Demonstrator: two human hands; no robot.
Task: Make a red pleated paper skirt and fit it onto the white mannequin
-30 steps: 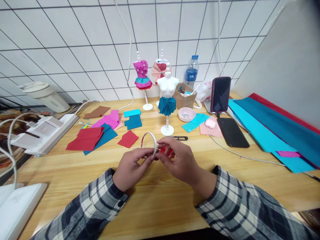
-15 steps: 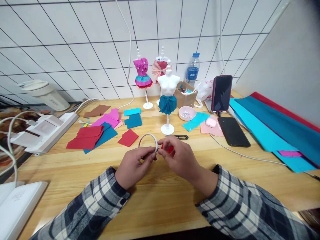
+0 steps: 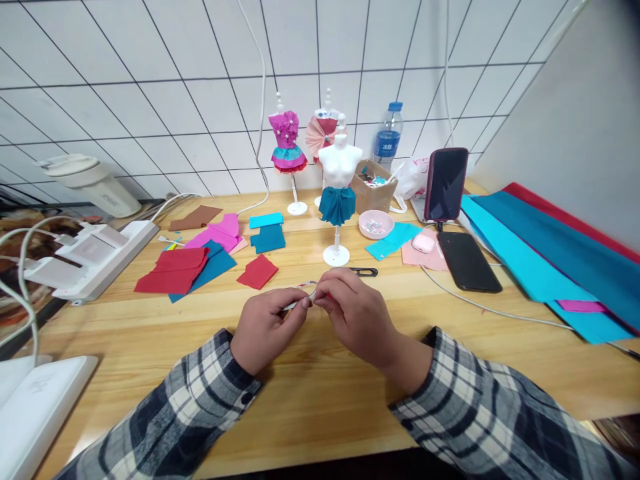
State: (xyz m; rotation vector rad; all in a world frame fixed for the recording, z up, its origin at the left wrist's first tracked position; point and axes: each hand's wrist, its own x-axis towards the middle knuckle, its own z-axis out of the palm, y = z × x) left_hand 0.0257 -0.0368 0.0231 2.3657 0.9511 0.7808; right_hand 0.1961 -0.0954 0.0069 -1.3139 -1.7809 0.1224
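Near the middle of the desk, my left hand is closed, thumb and fingers pinching a narrow white ring that looks like a roll of tape. My right hand meets it from the other side, its fingertips pinched at the roll's edge. The fingers cover much of the ring, which now lies nearly flat. Just beyond my right hand lie small black thread snips. Behind them stands a white mini dress form wearing a teal gathered skirt. A small red folded piece lies beyond my left hand.
Two dressed forms, one in a magenta dress, stand at the back. A pink bowl of beads, cardboard box, water bottle and phone are to the right. Red sheets and a power strip lie left.
The white ring, upright before, has tipped down and is mostly behind my fingers. The red piece seen under my right hand is now hidden. My hands have come closer together.
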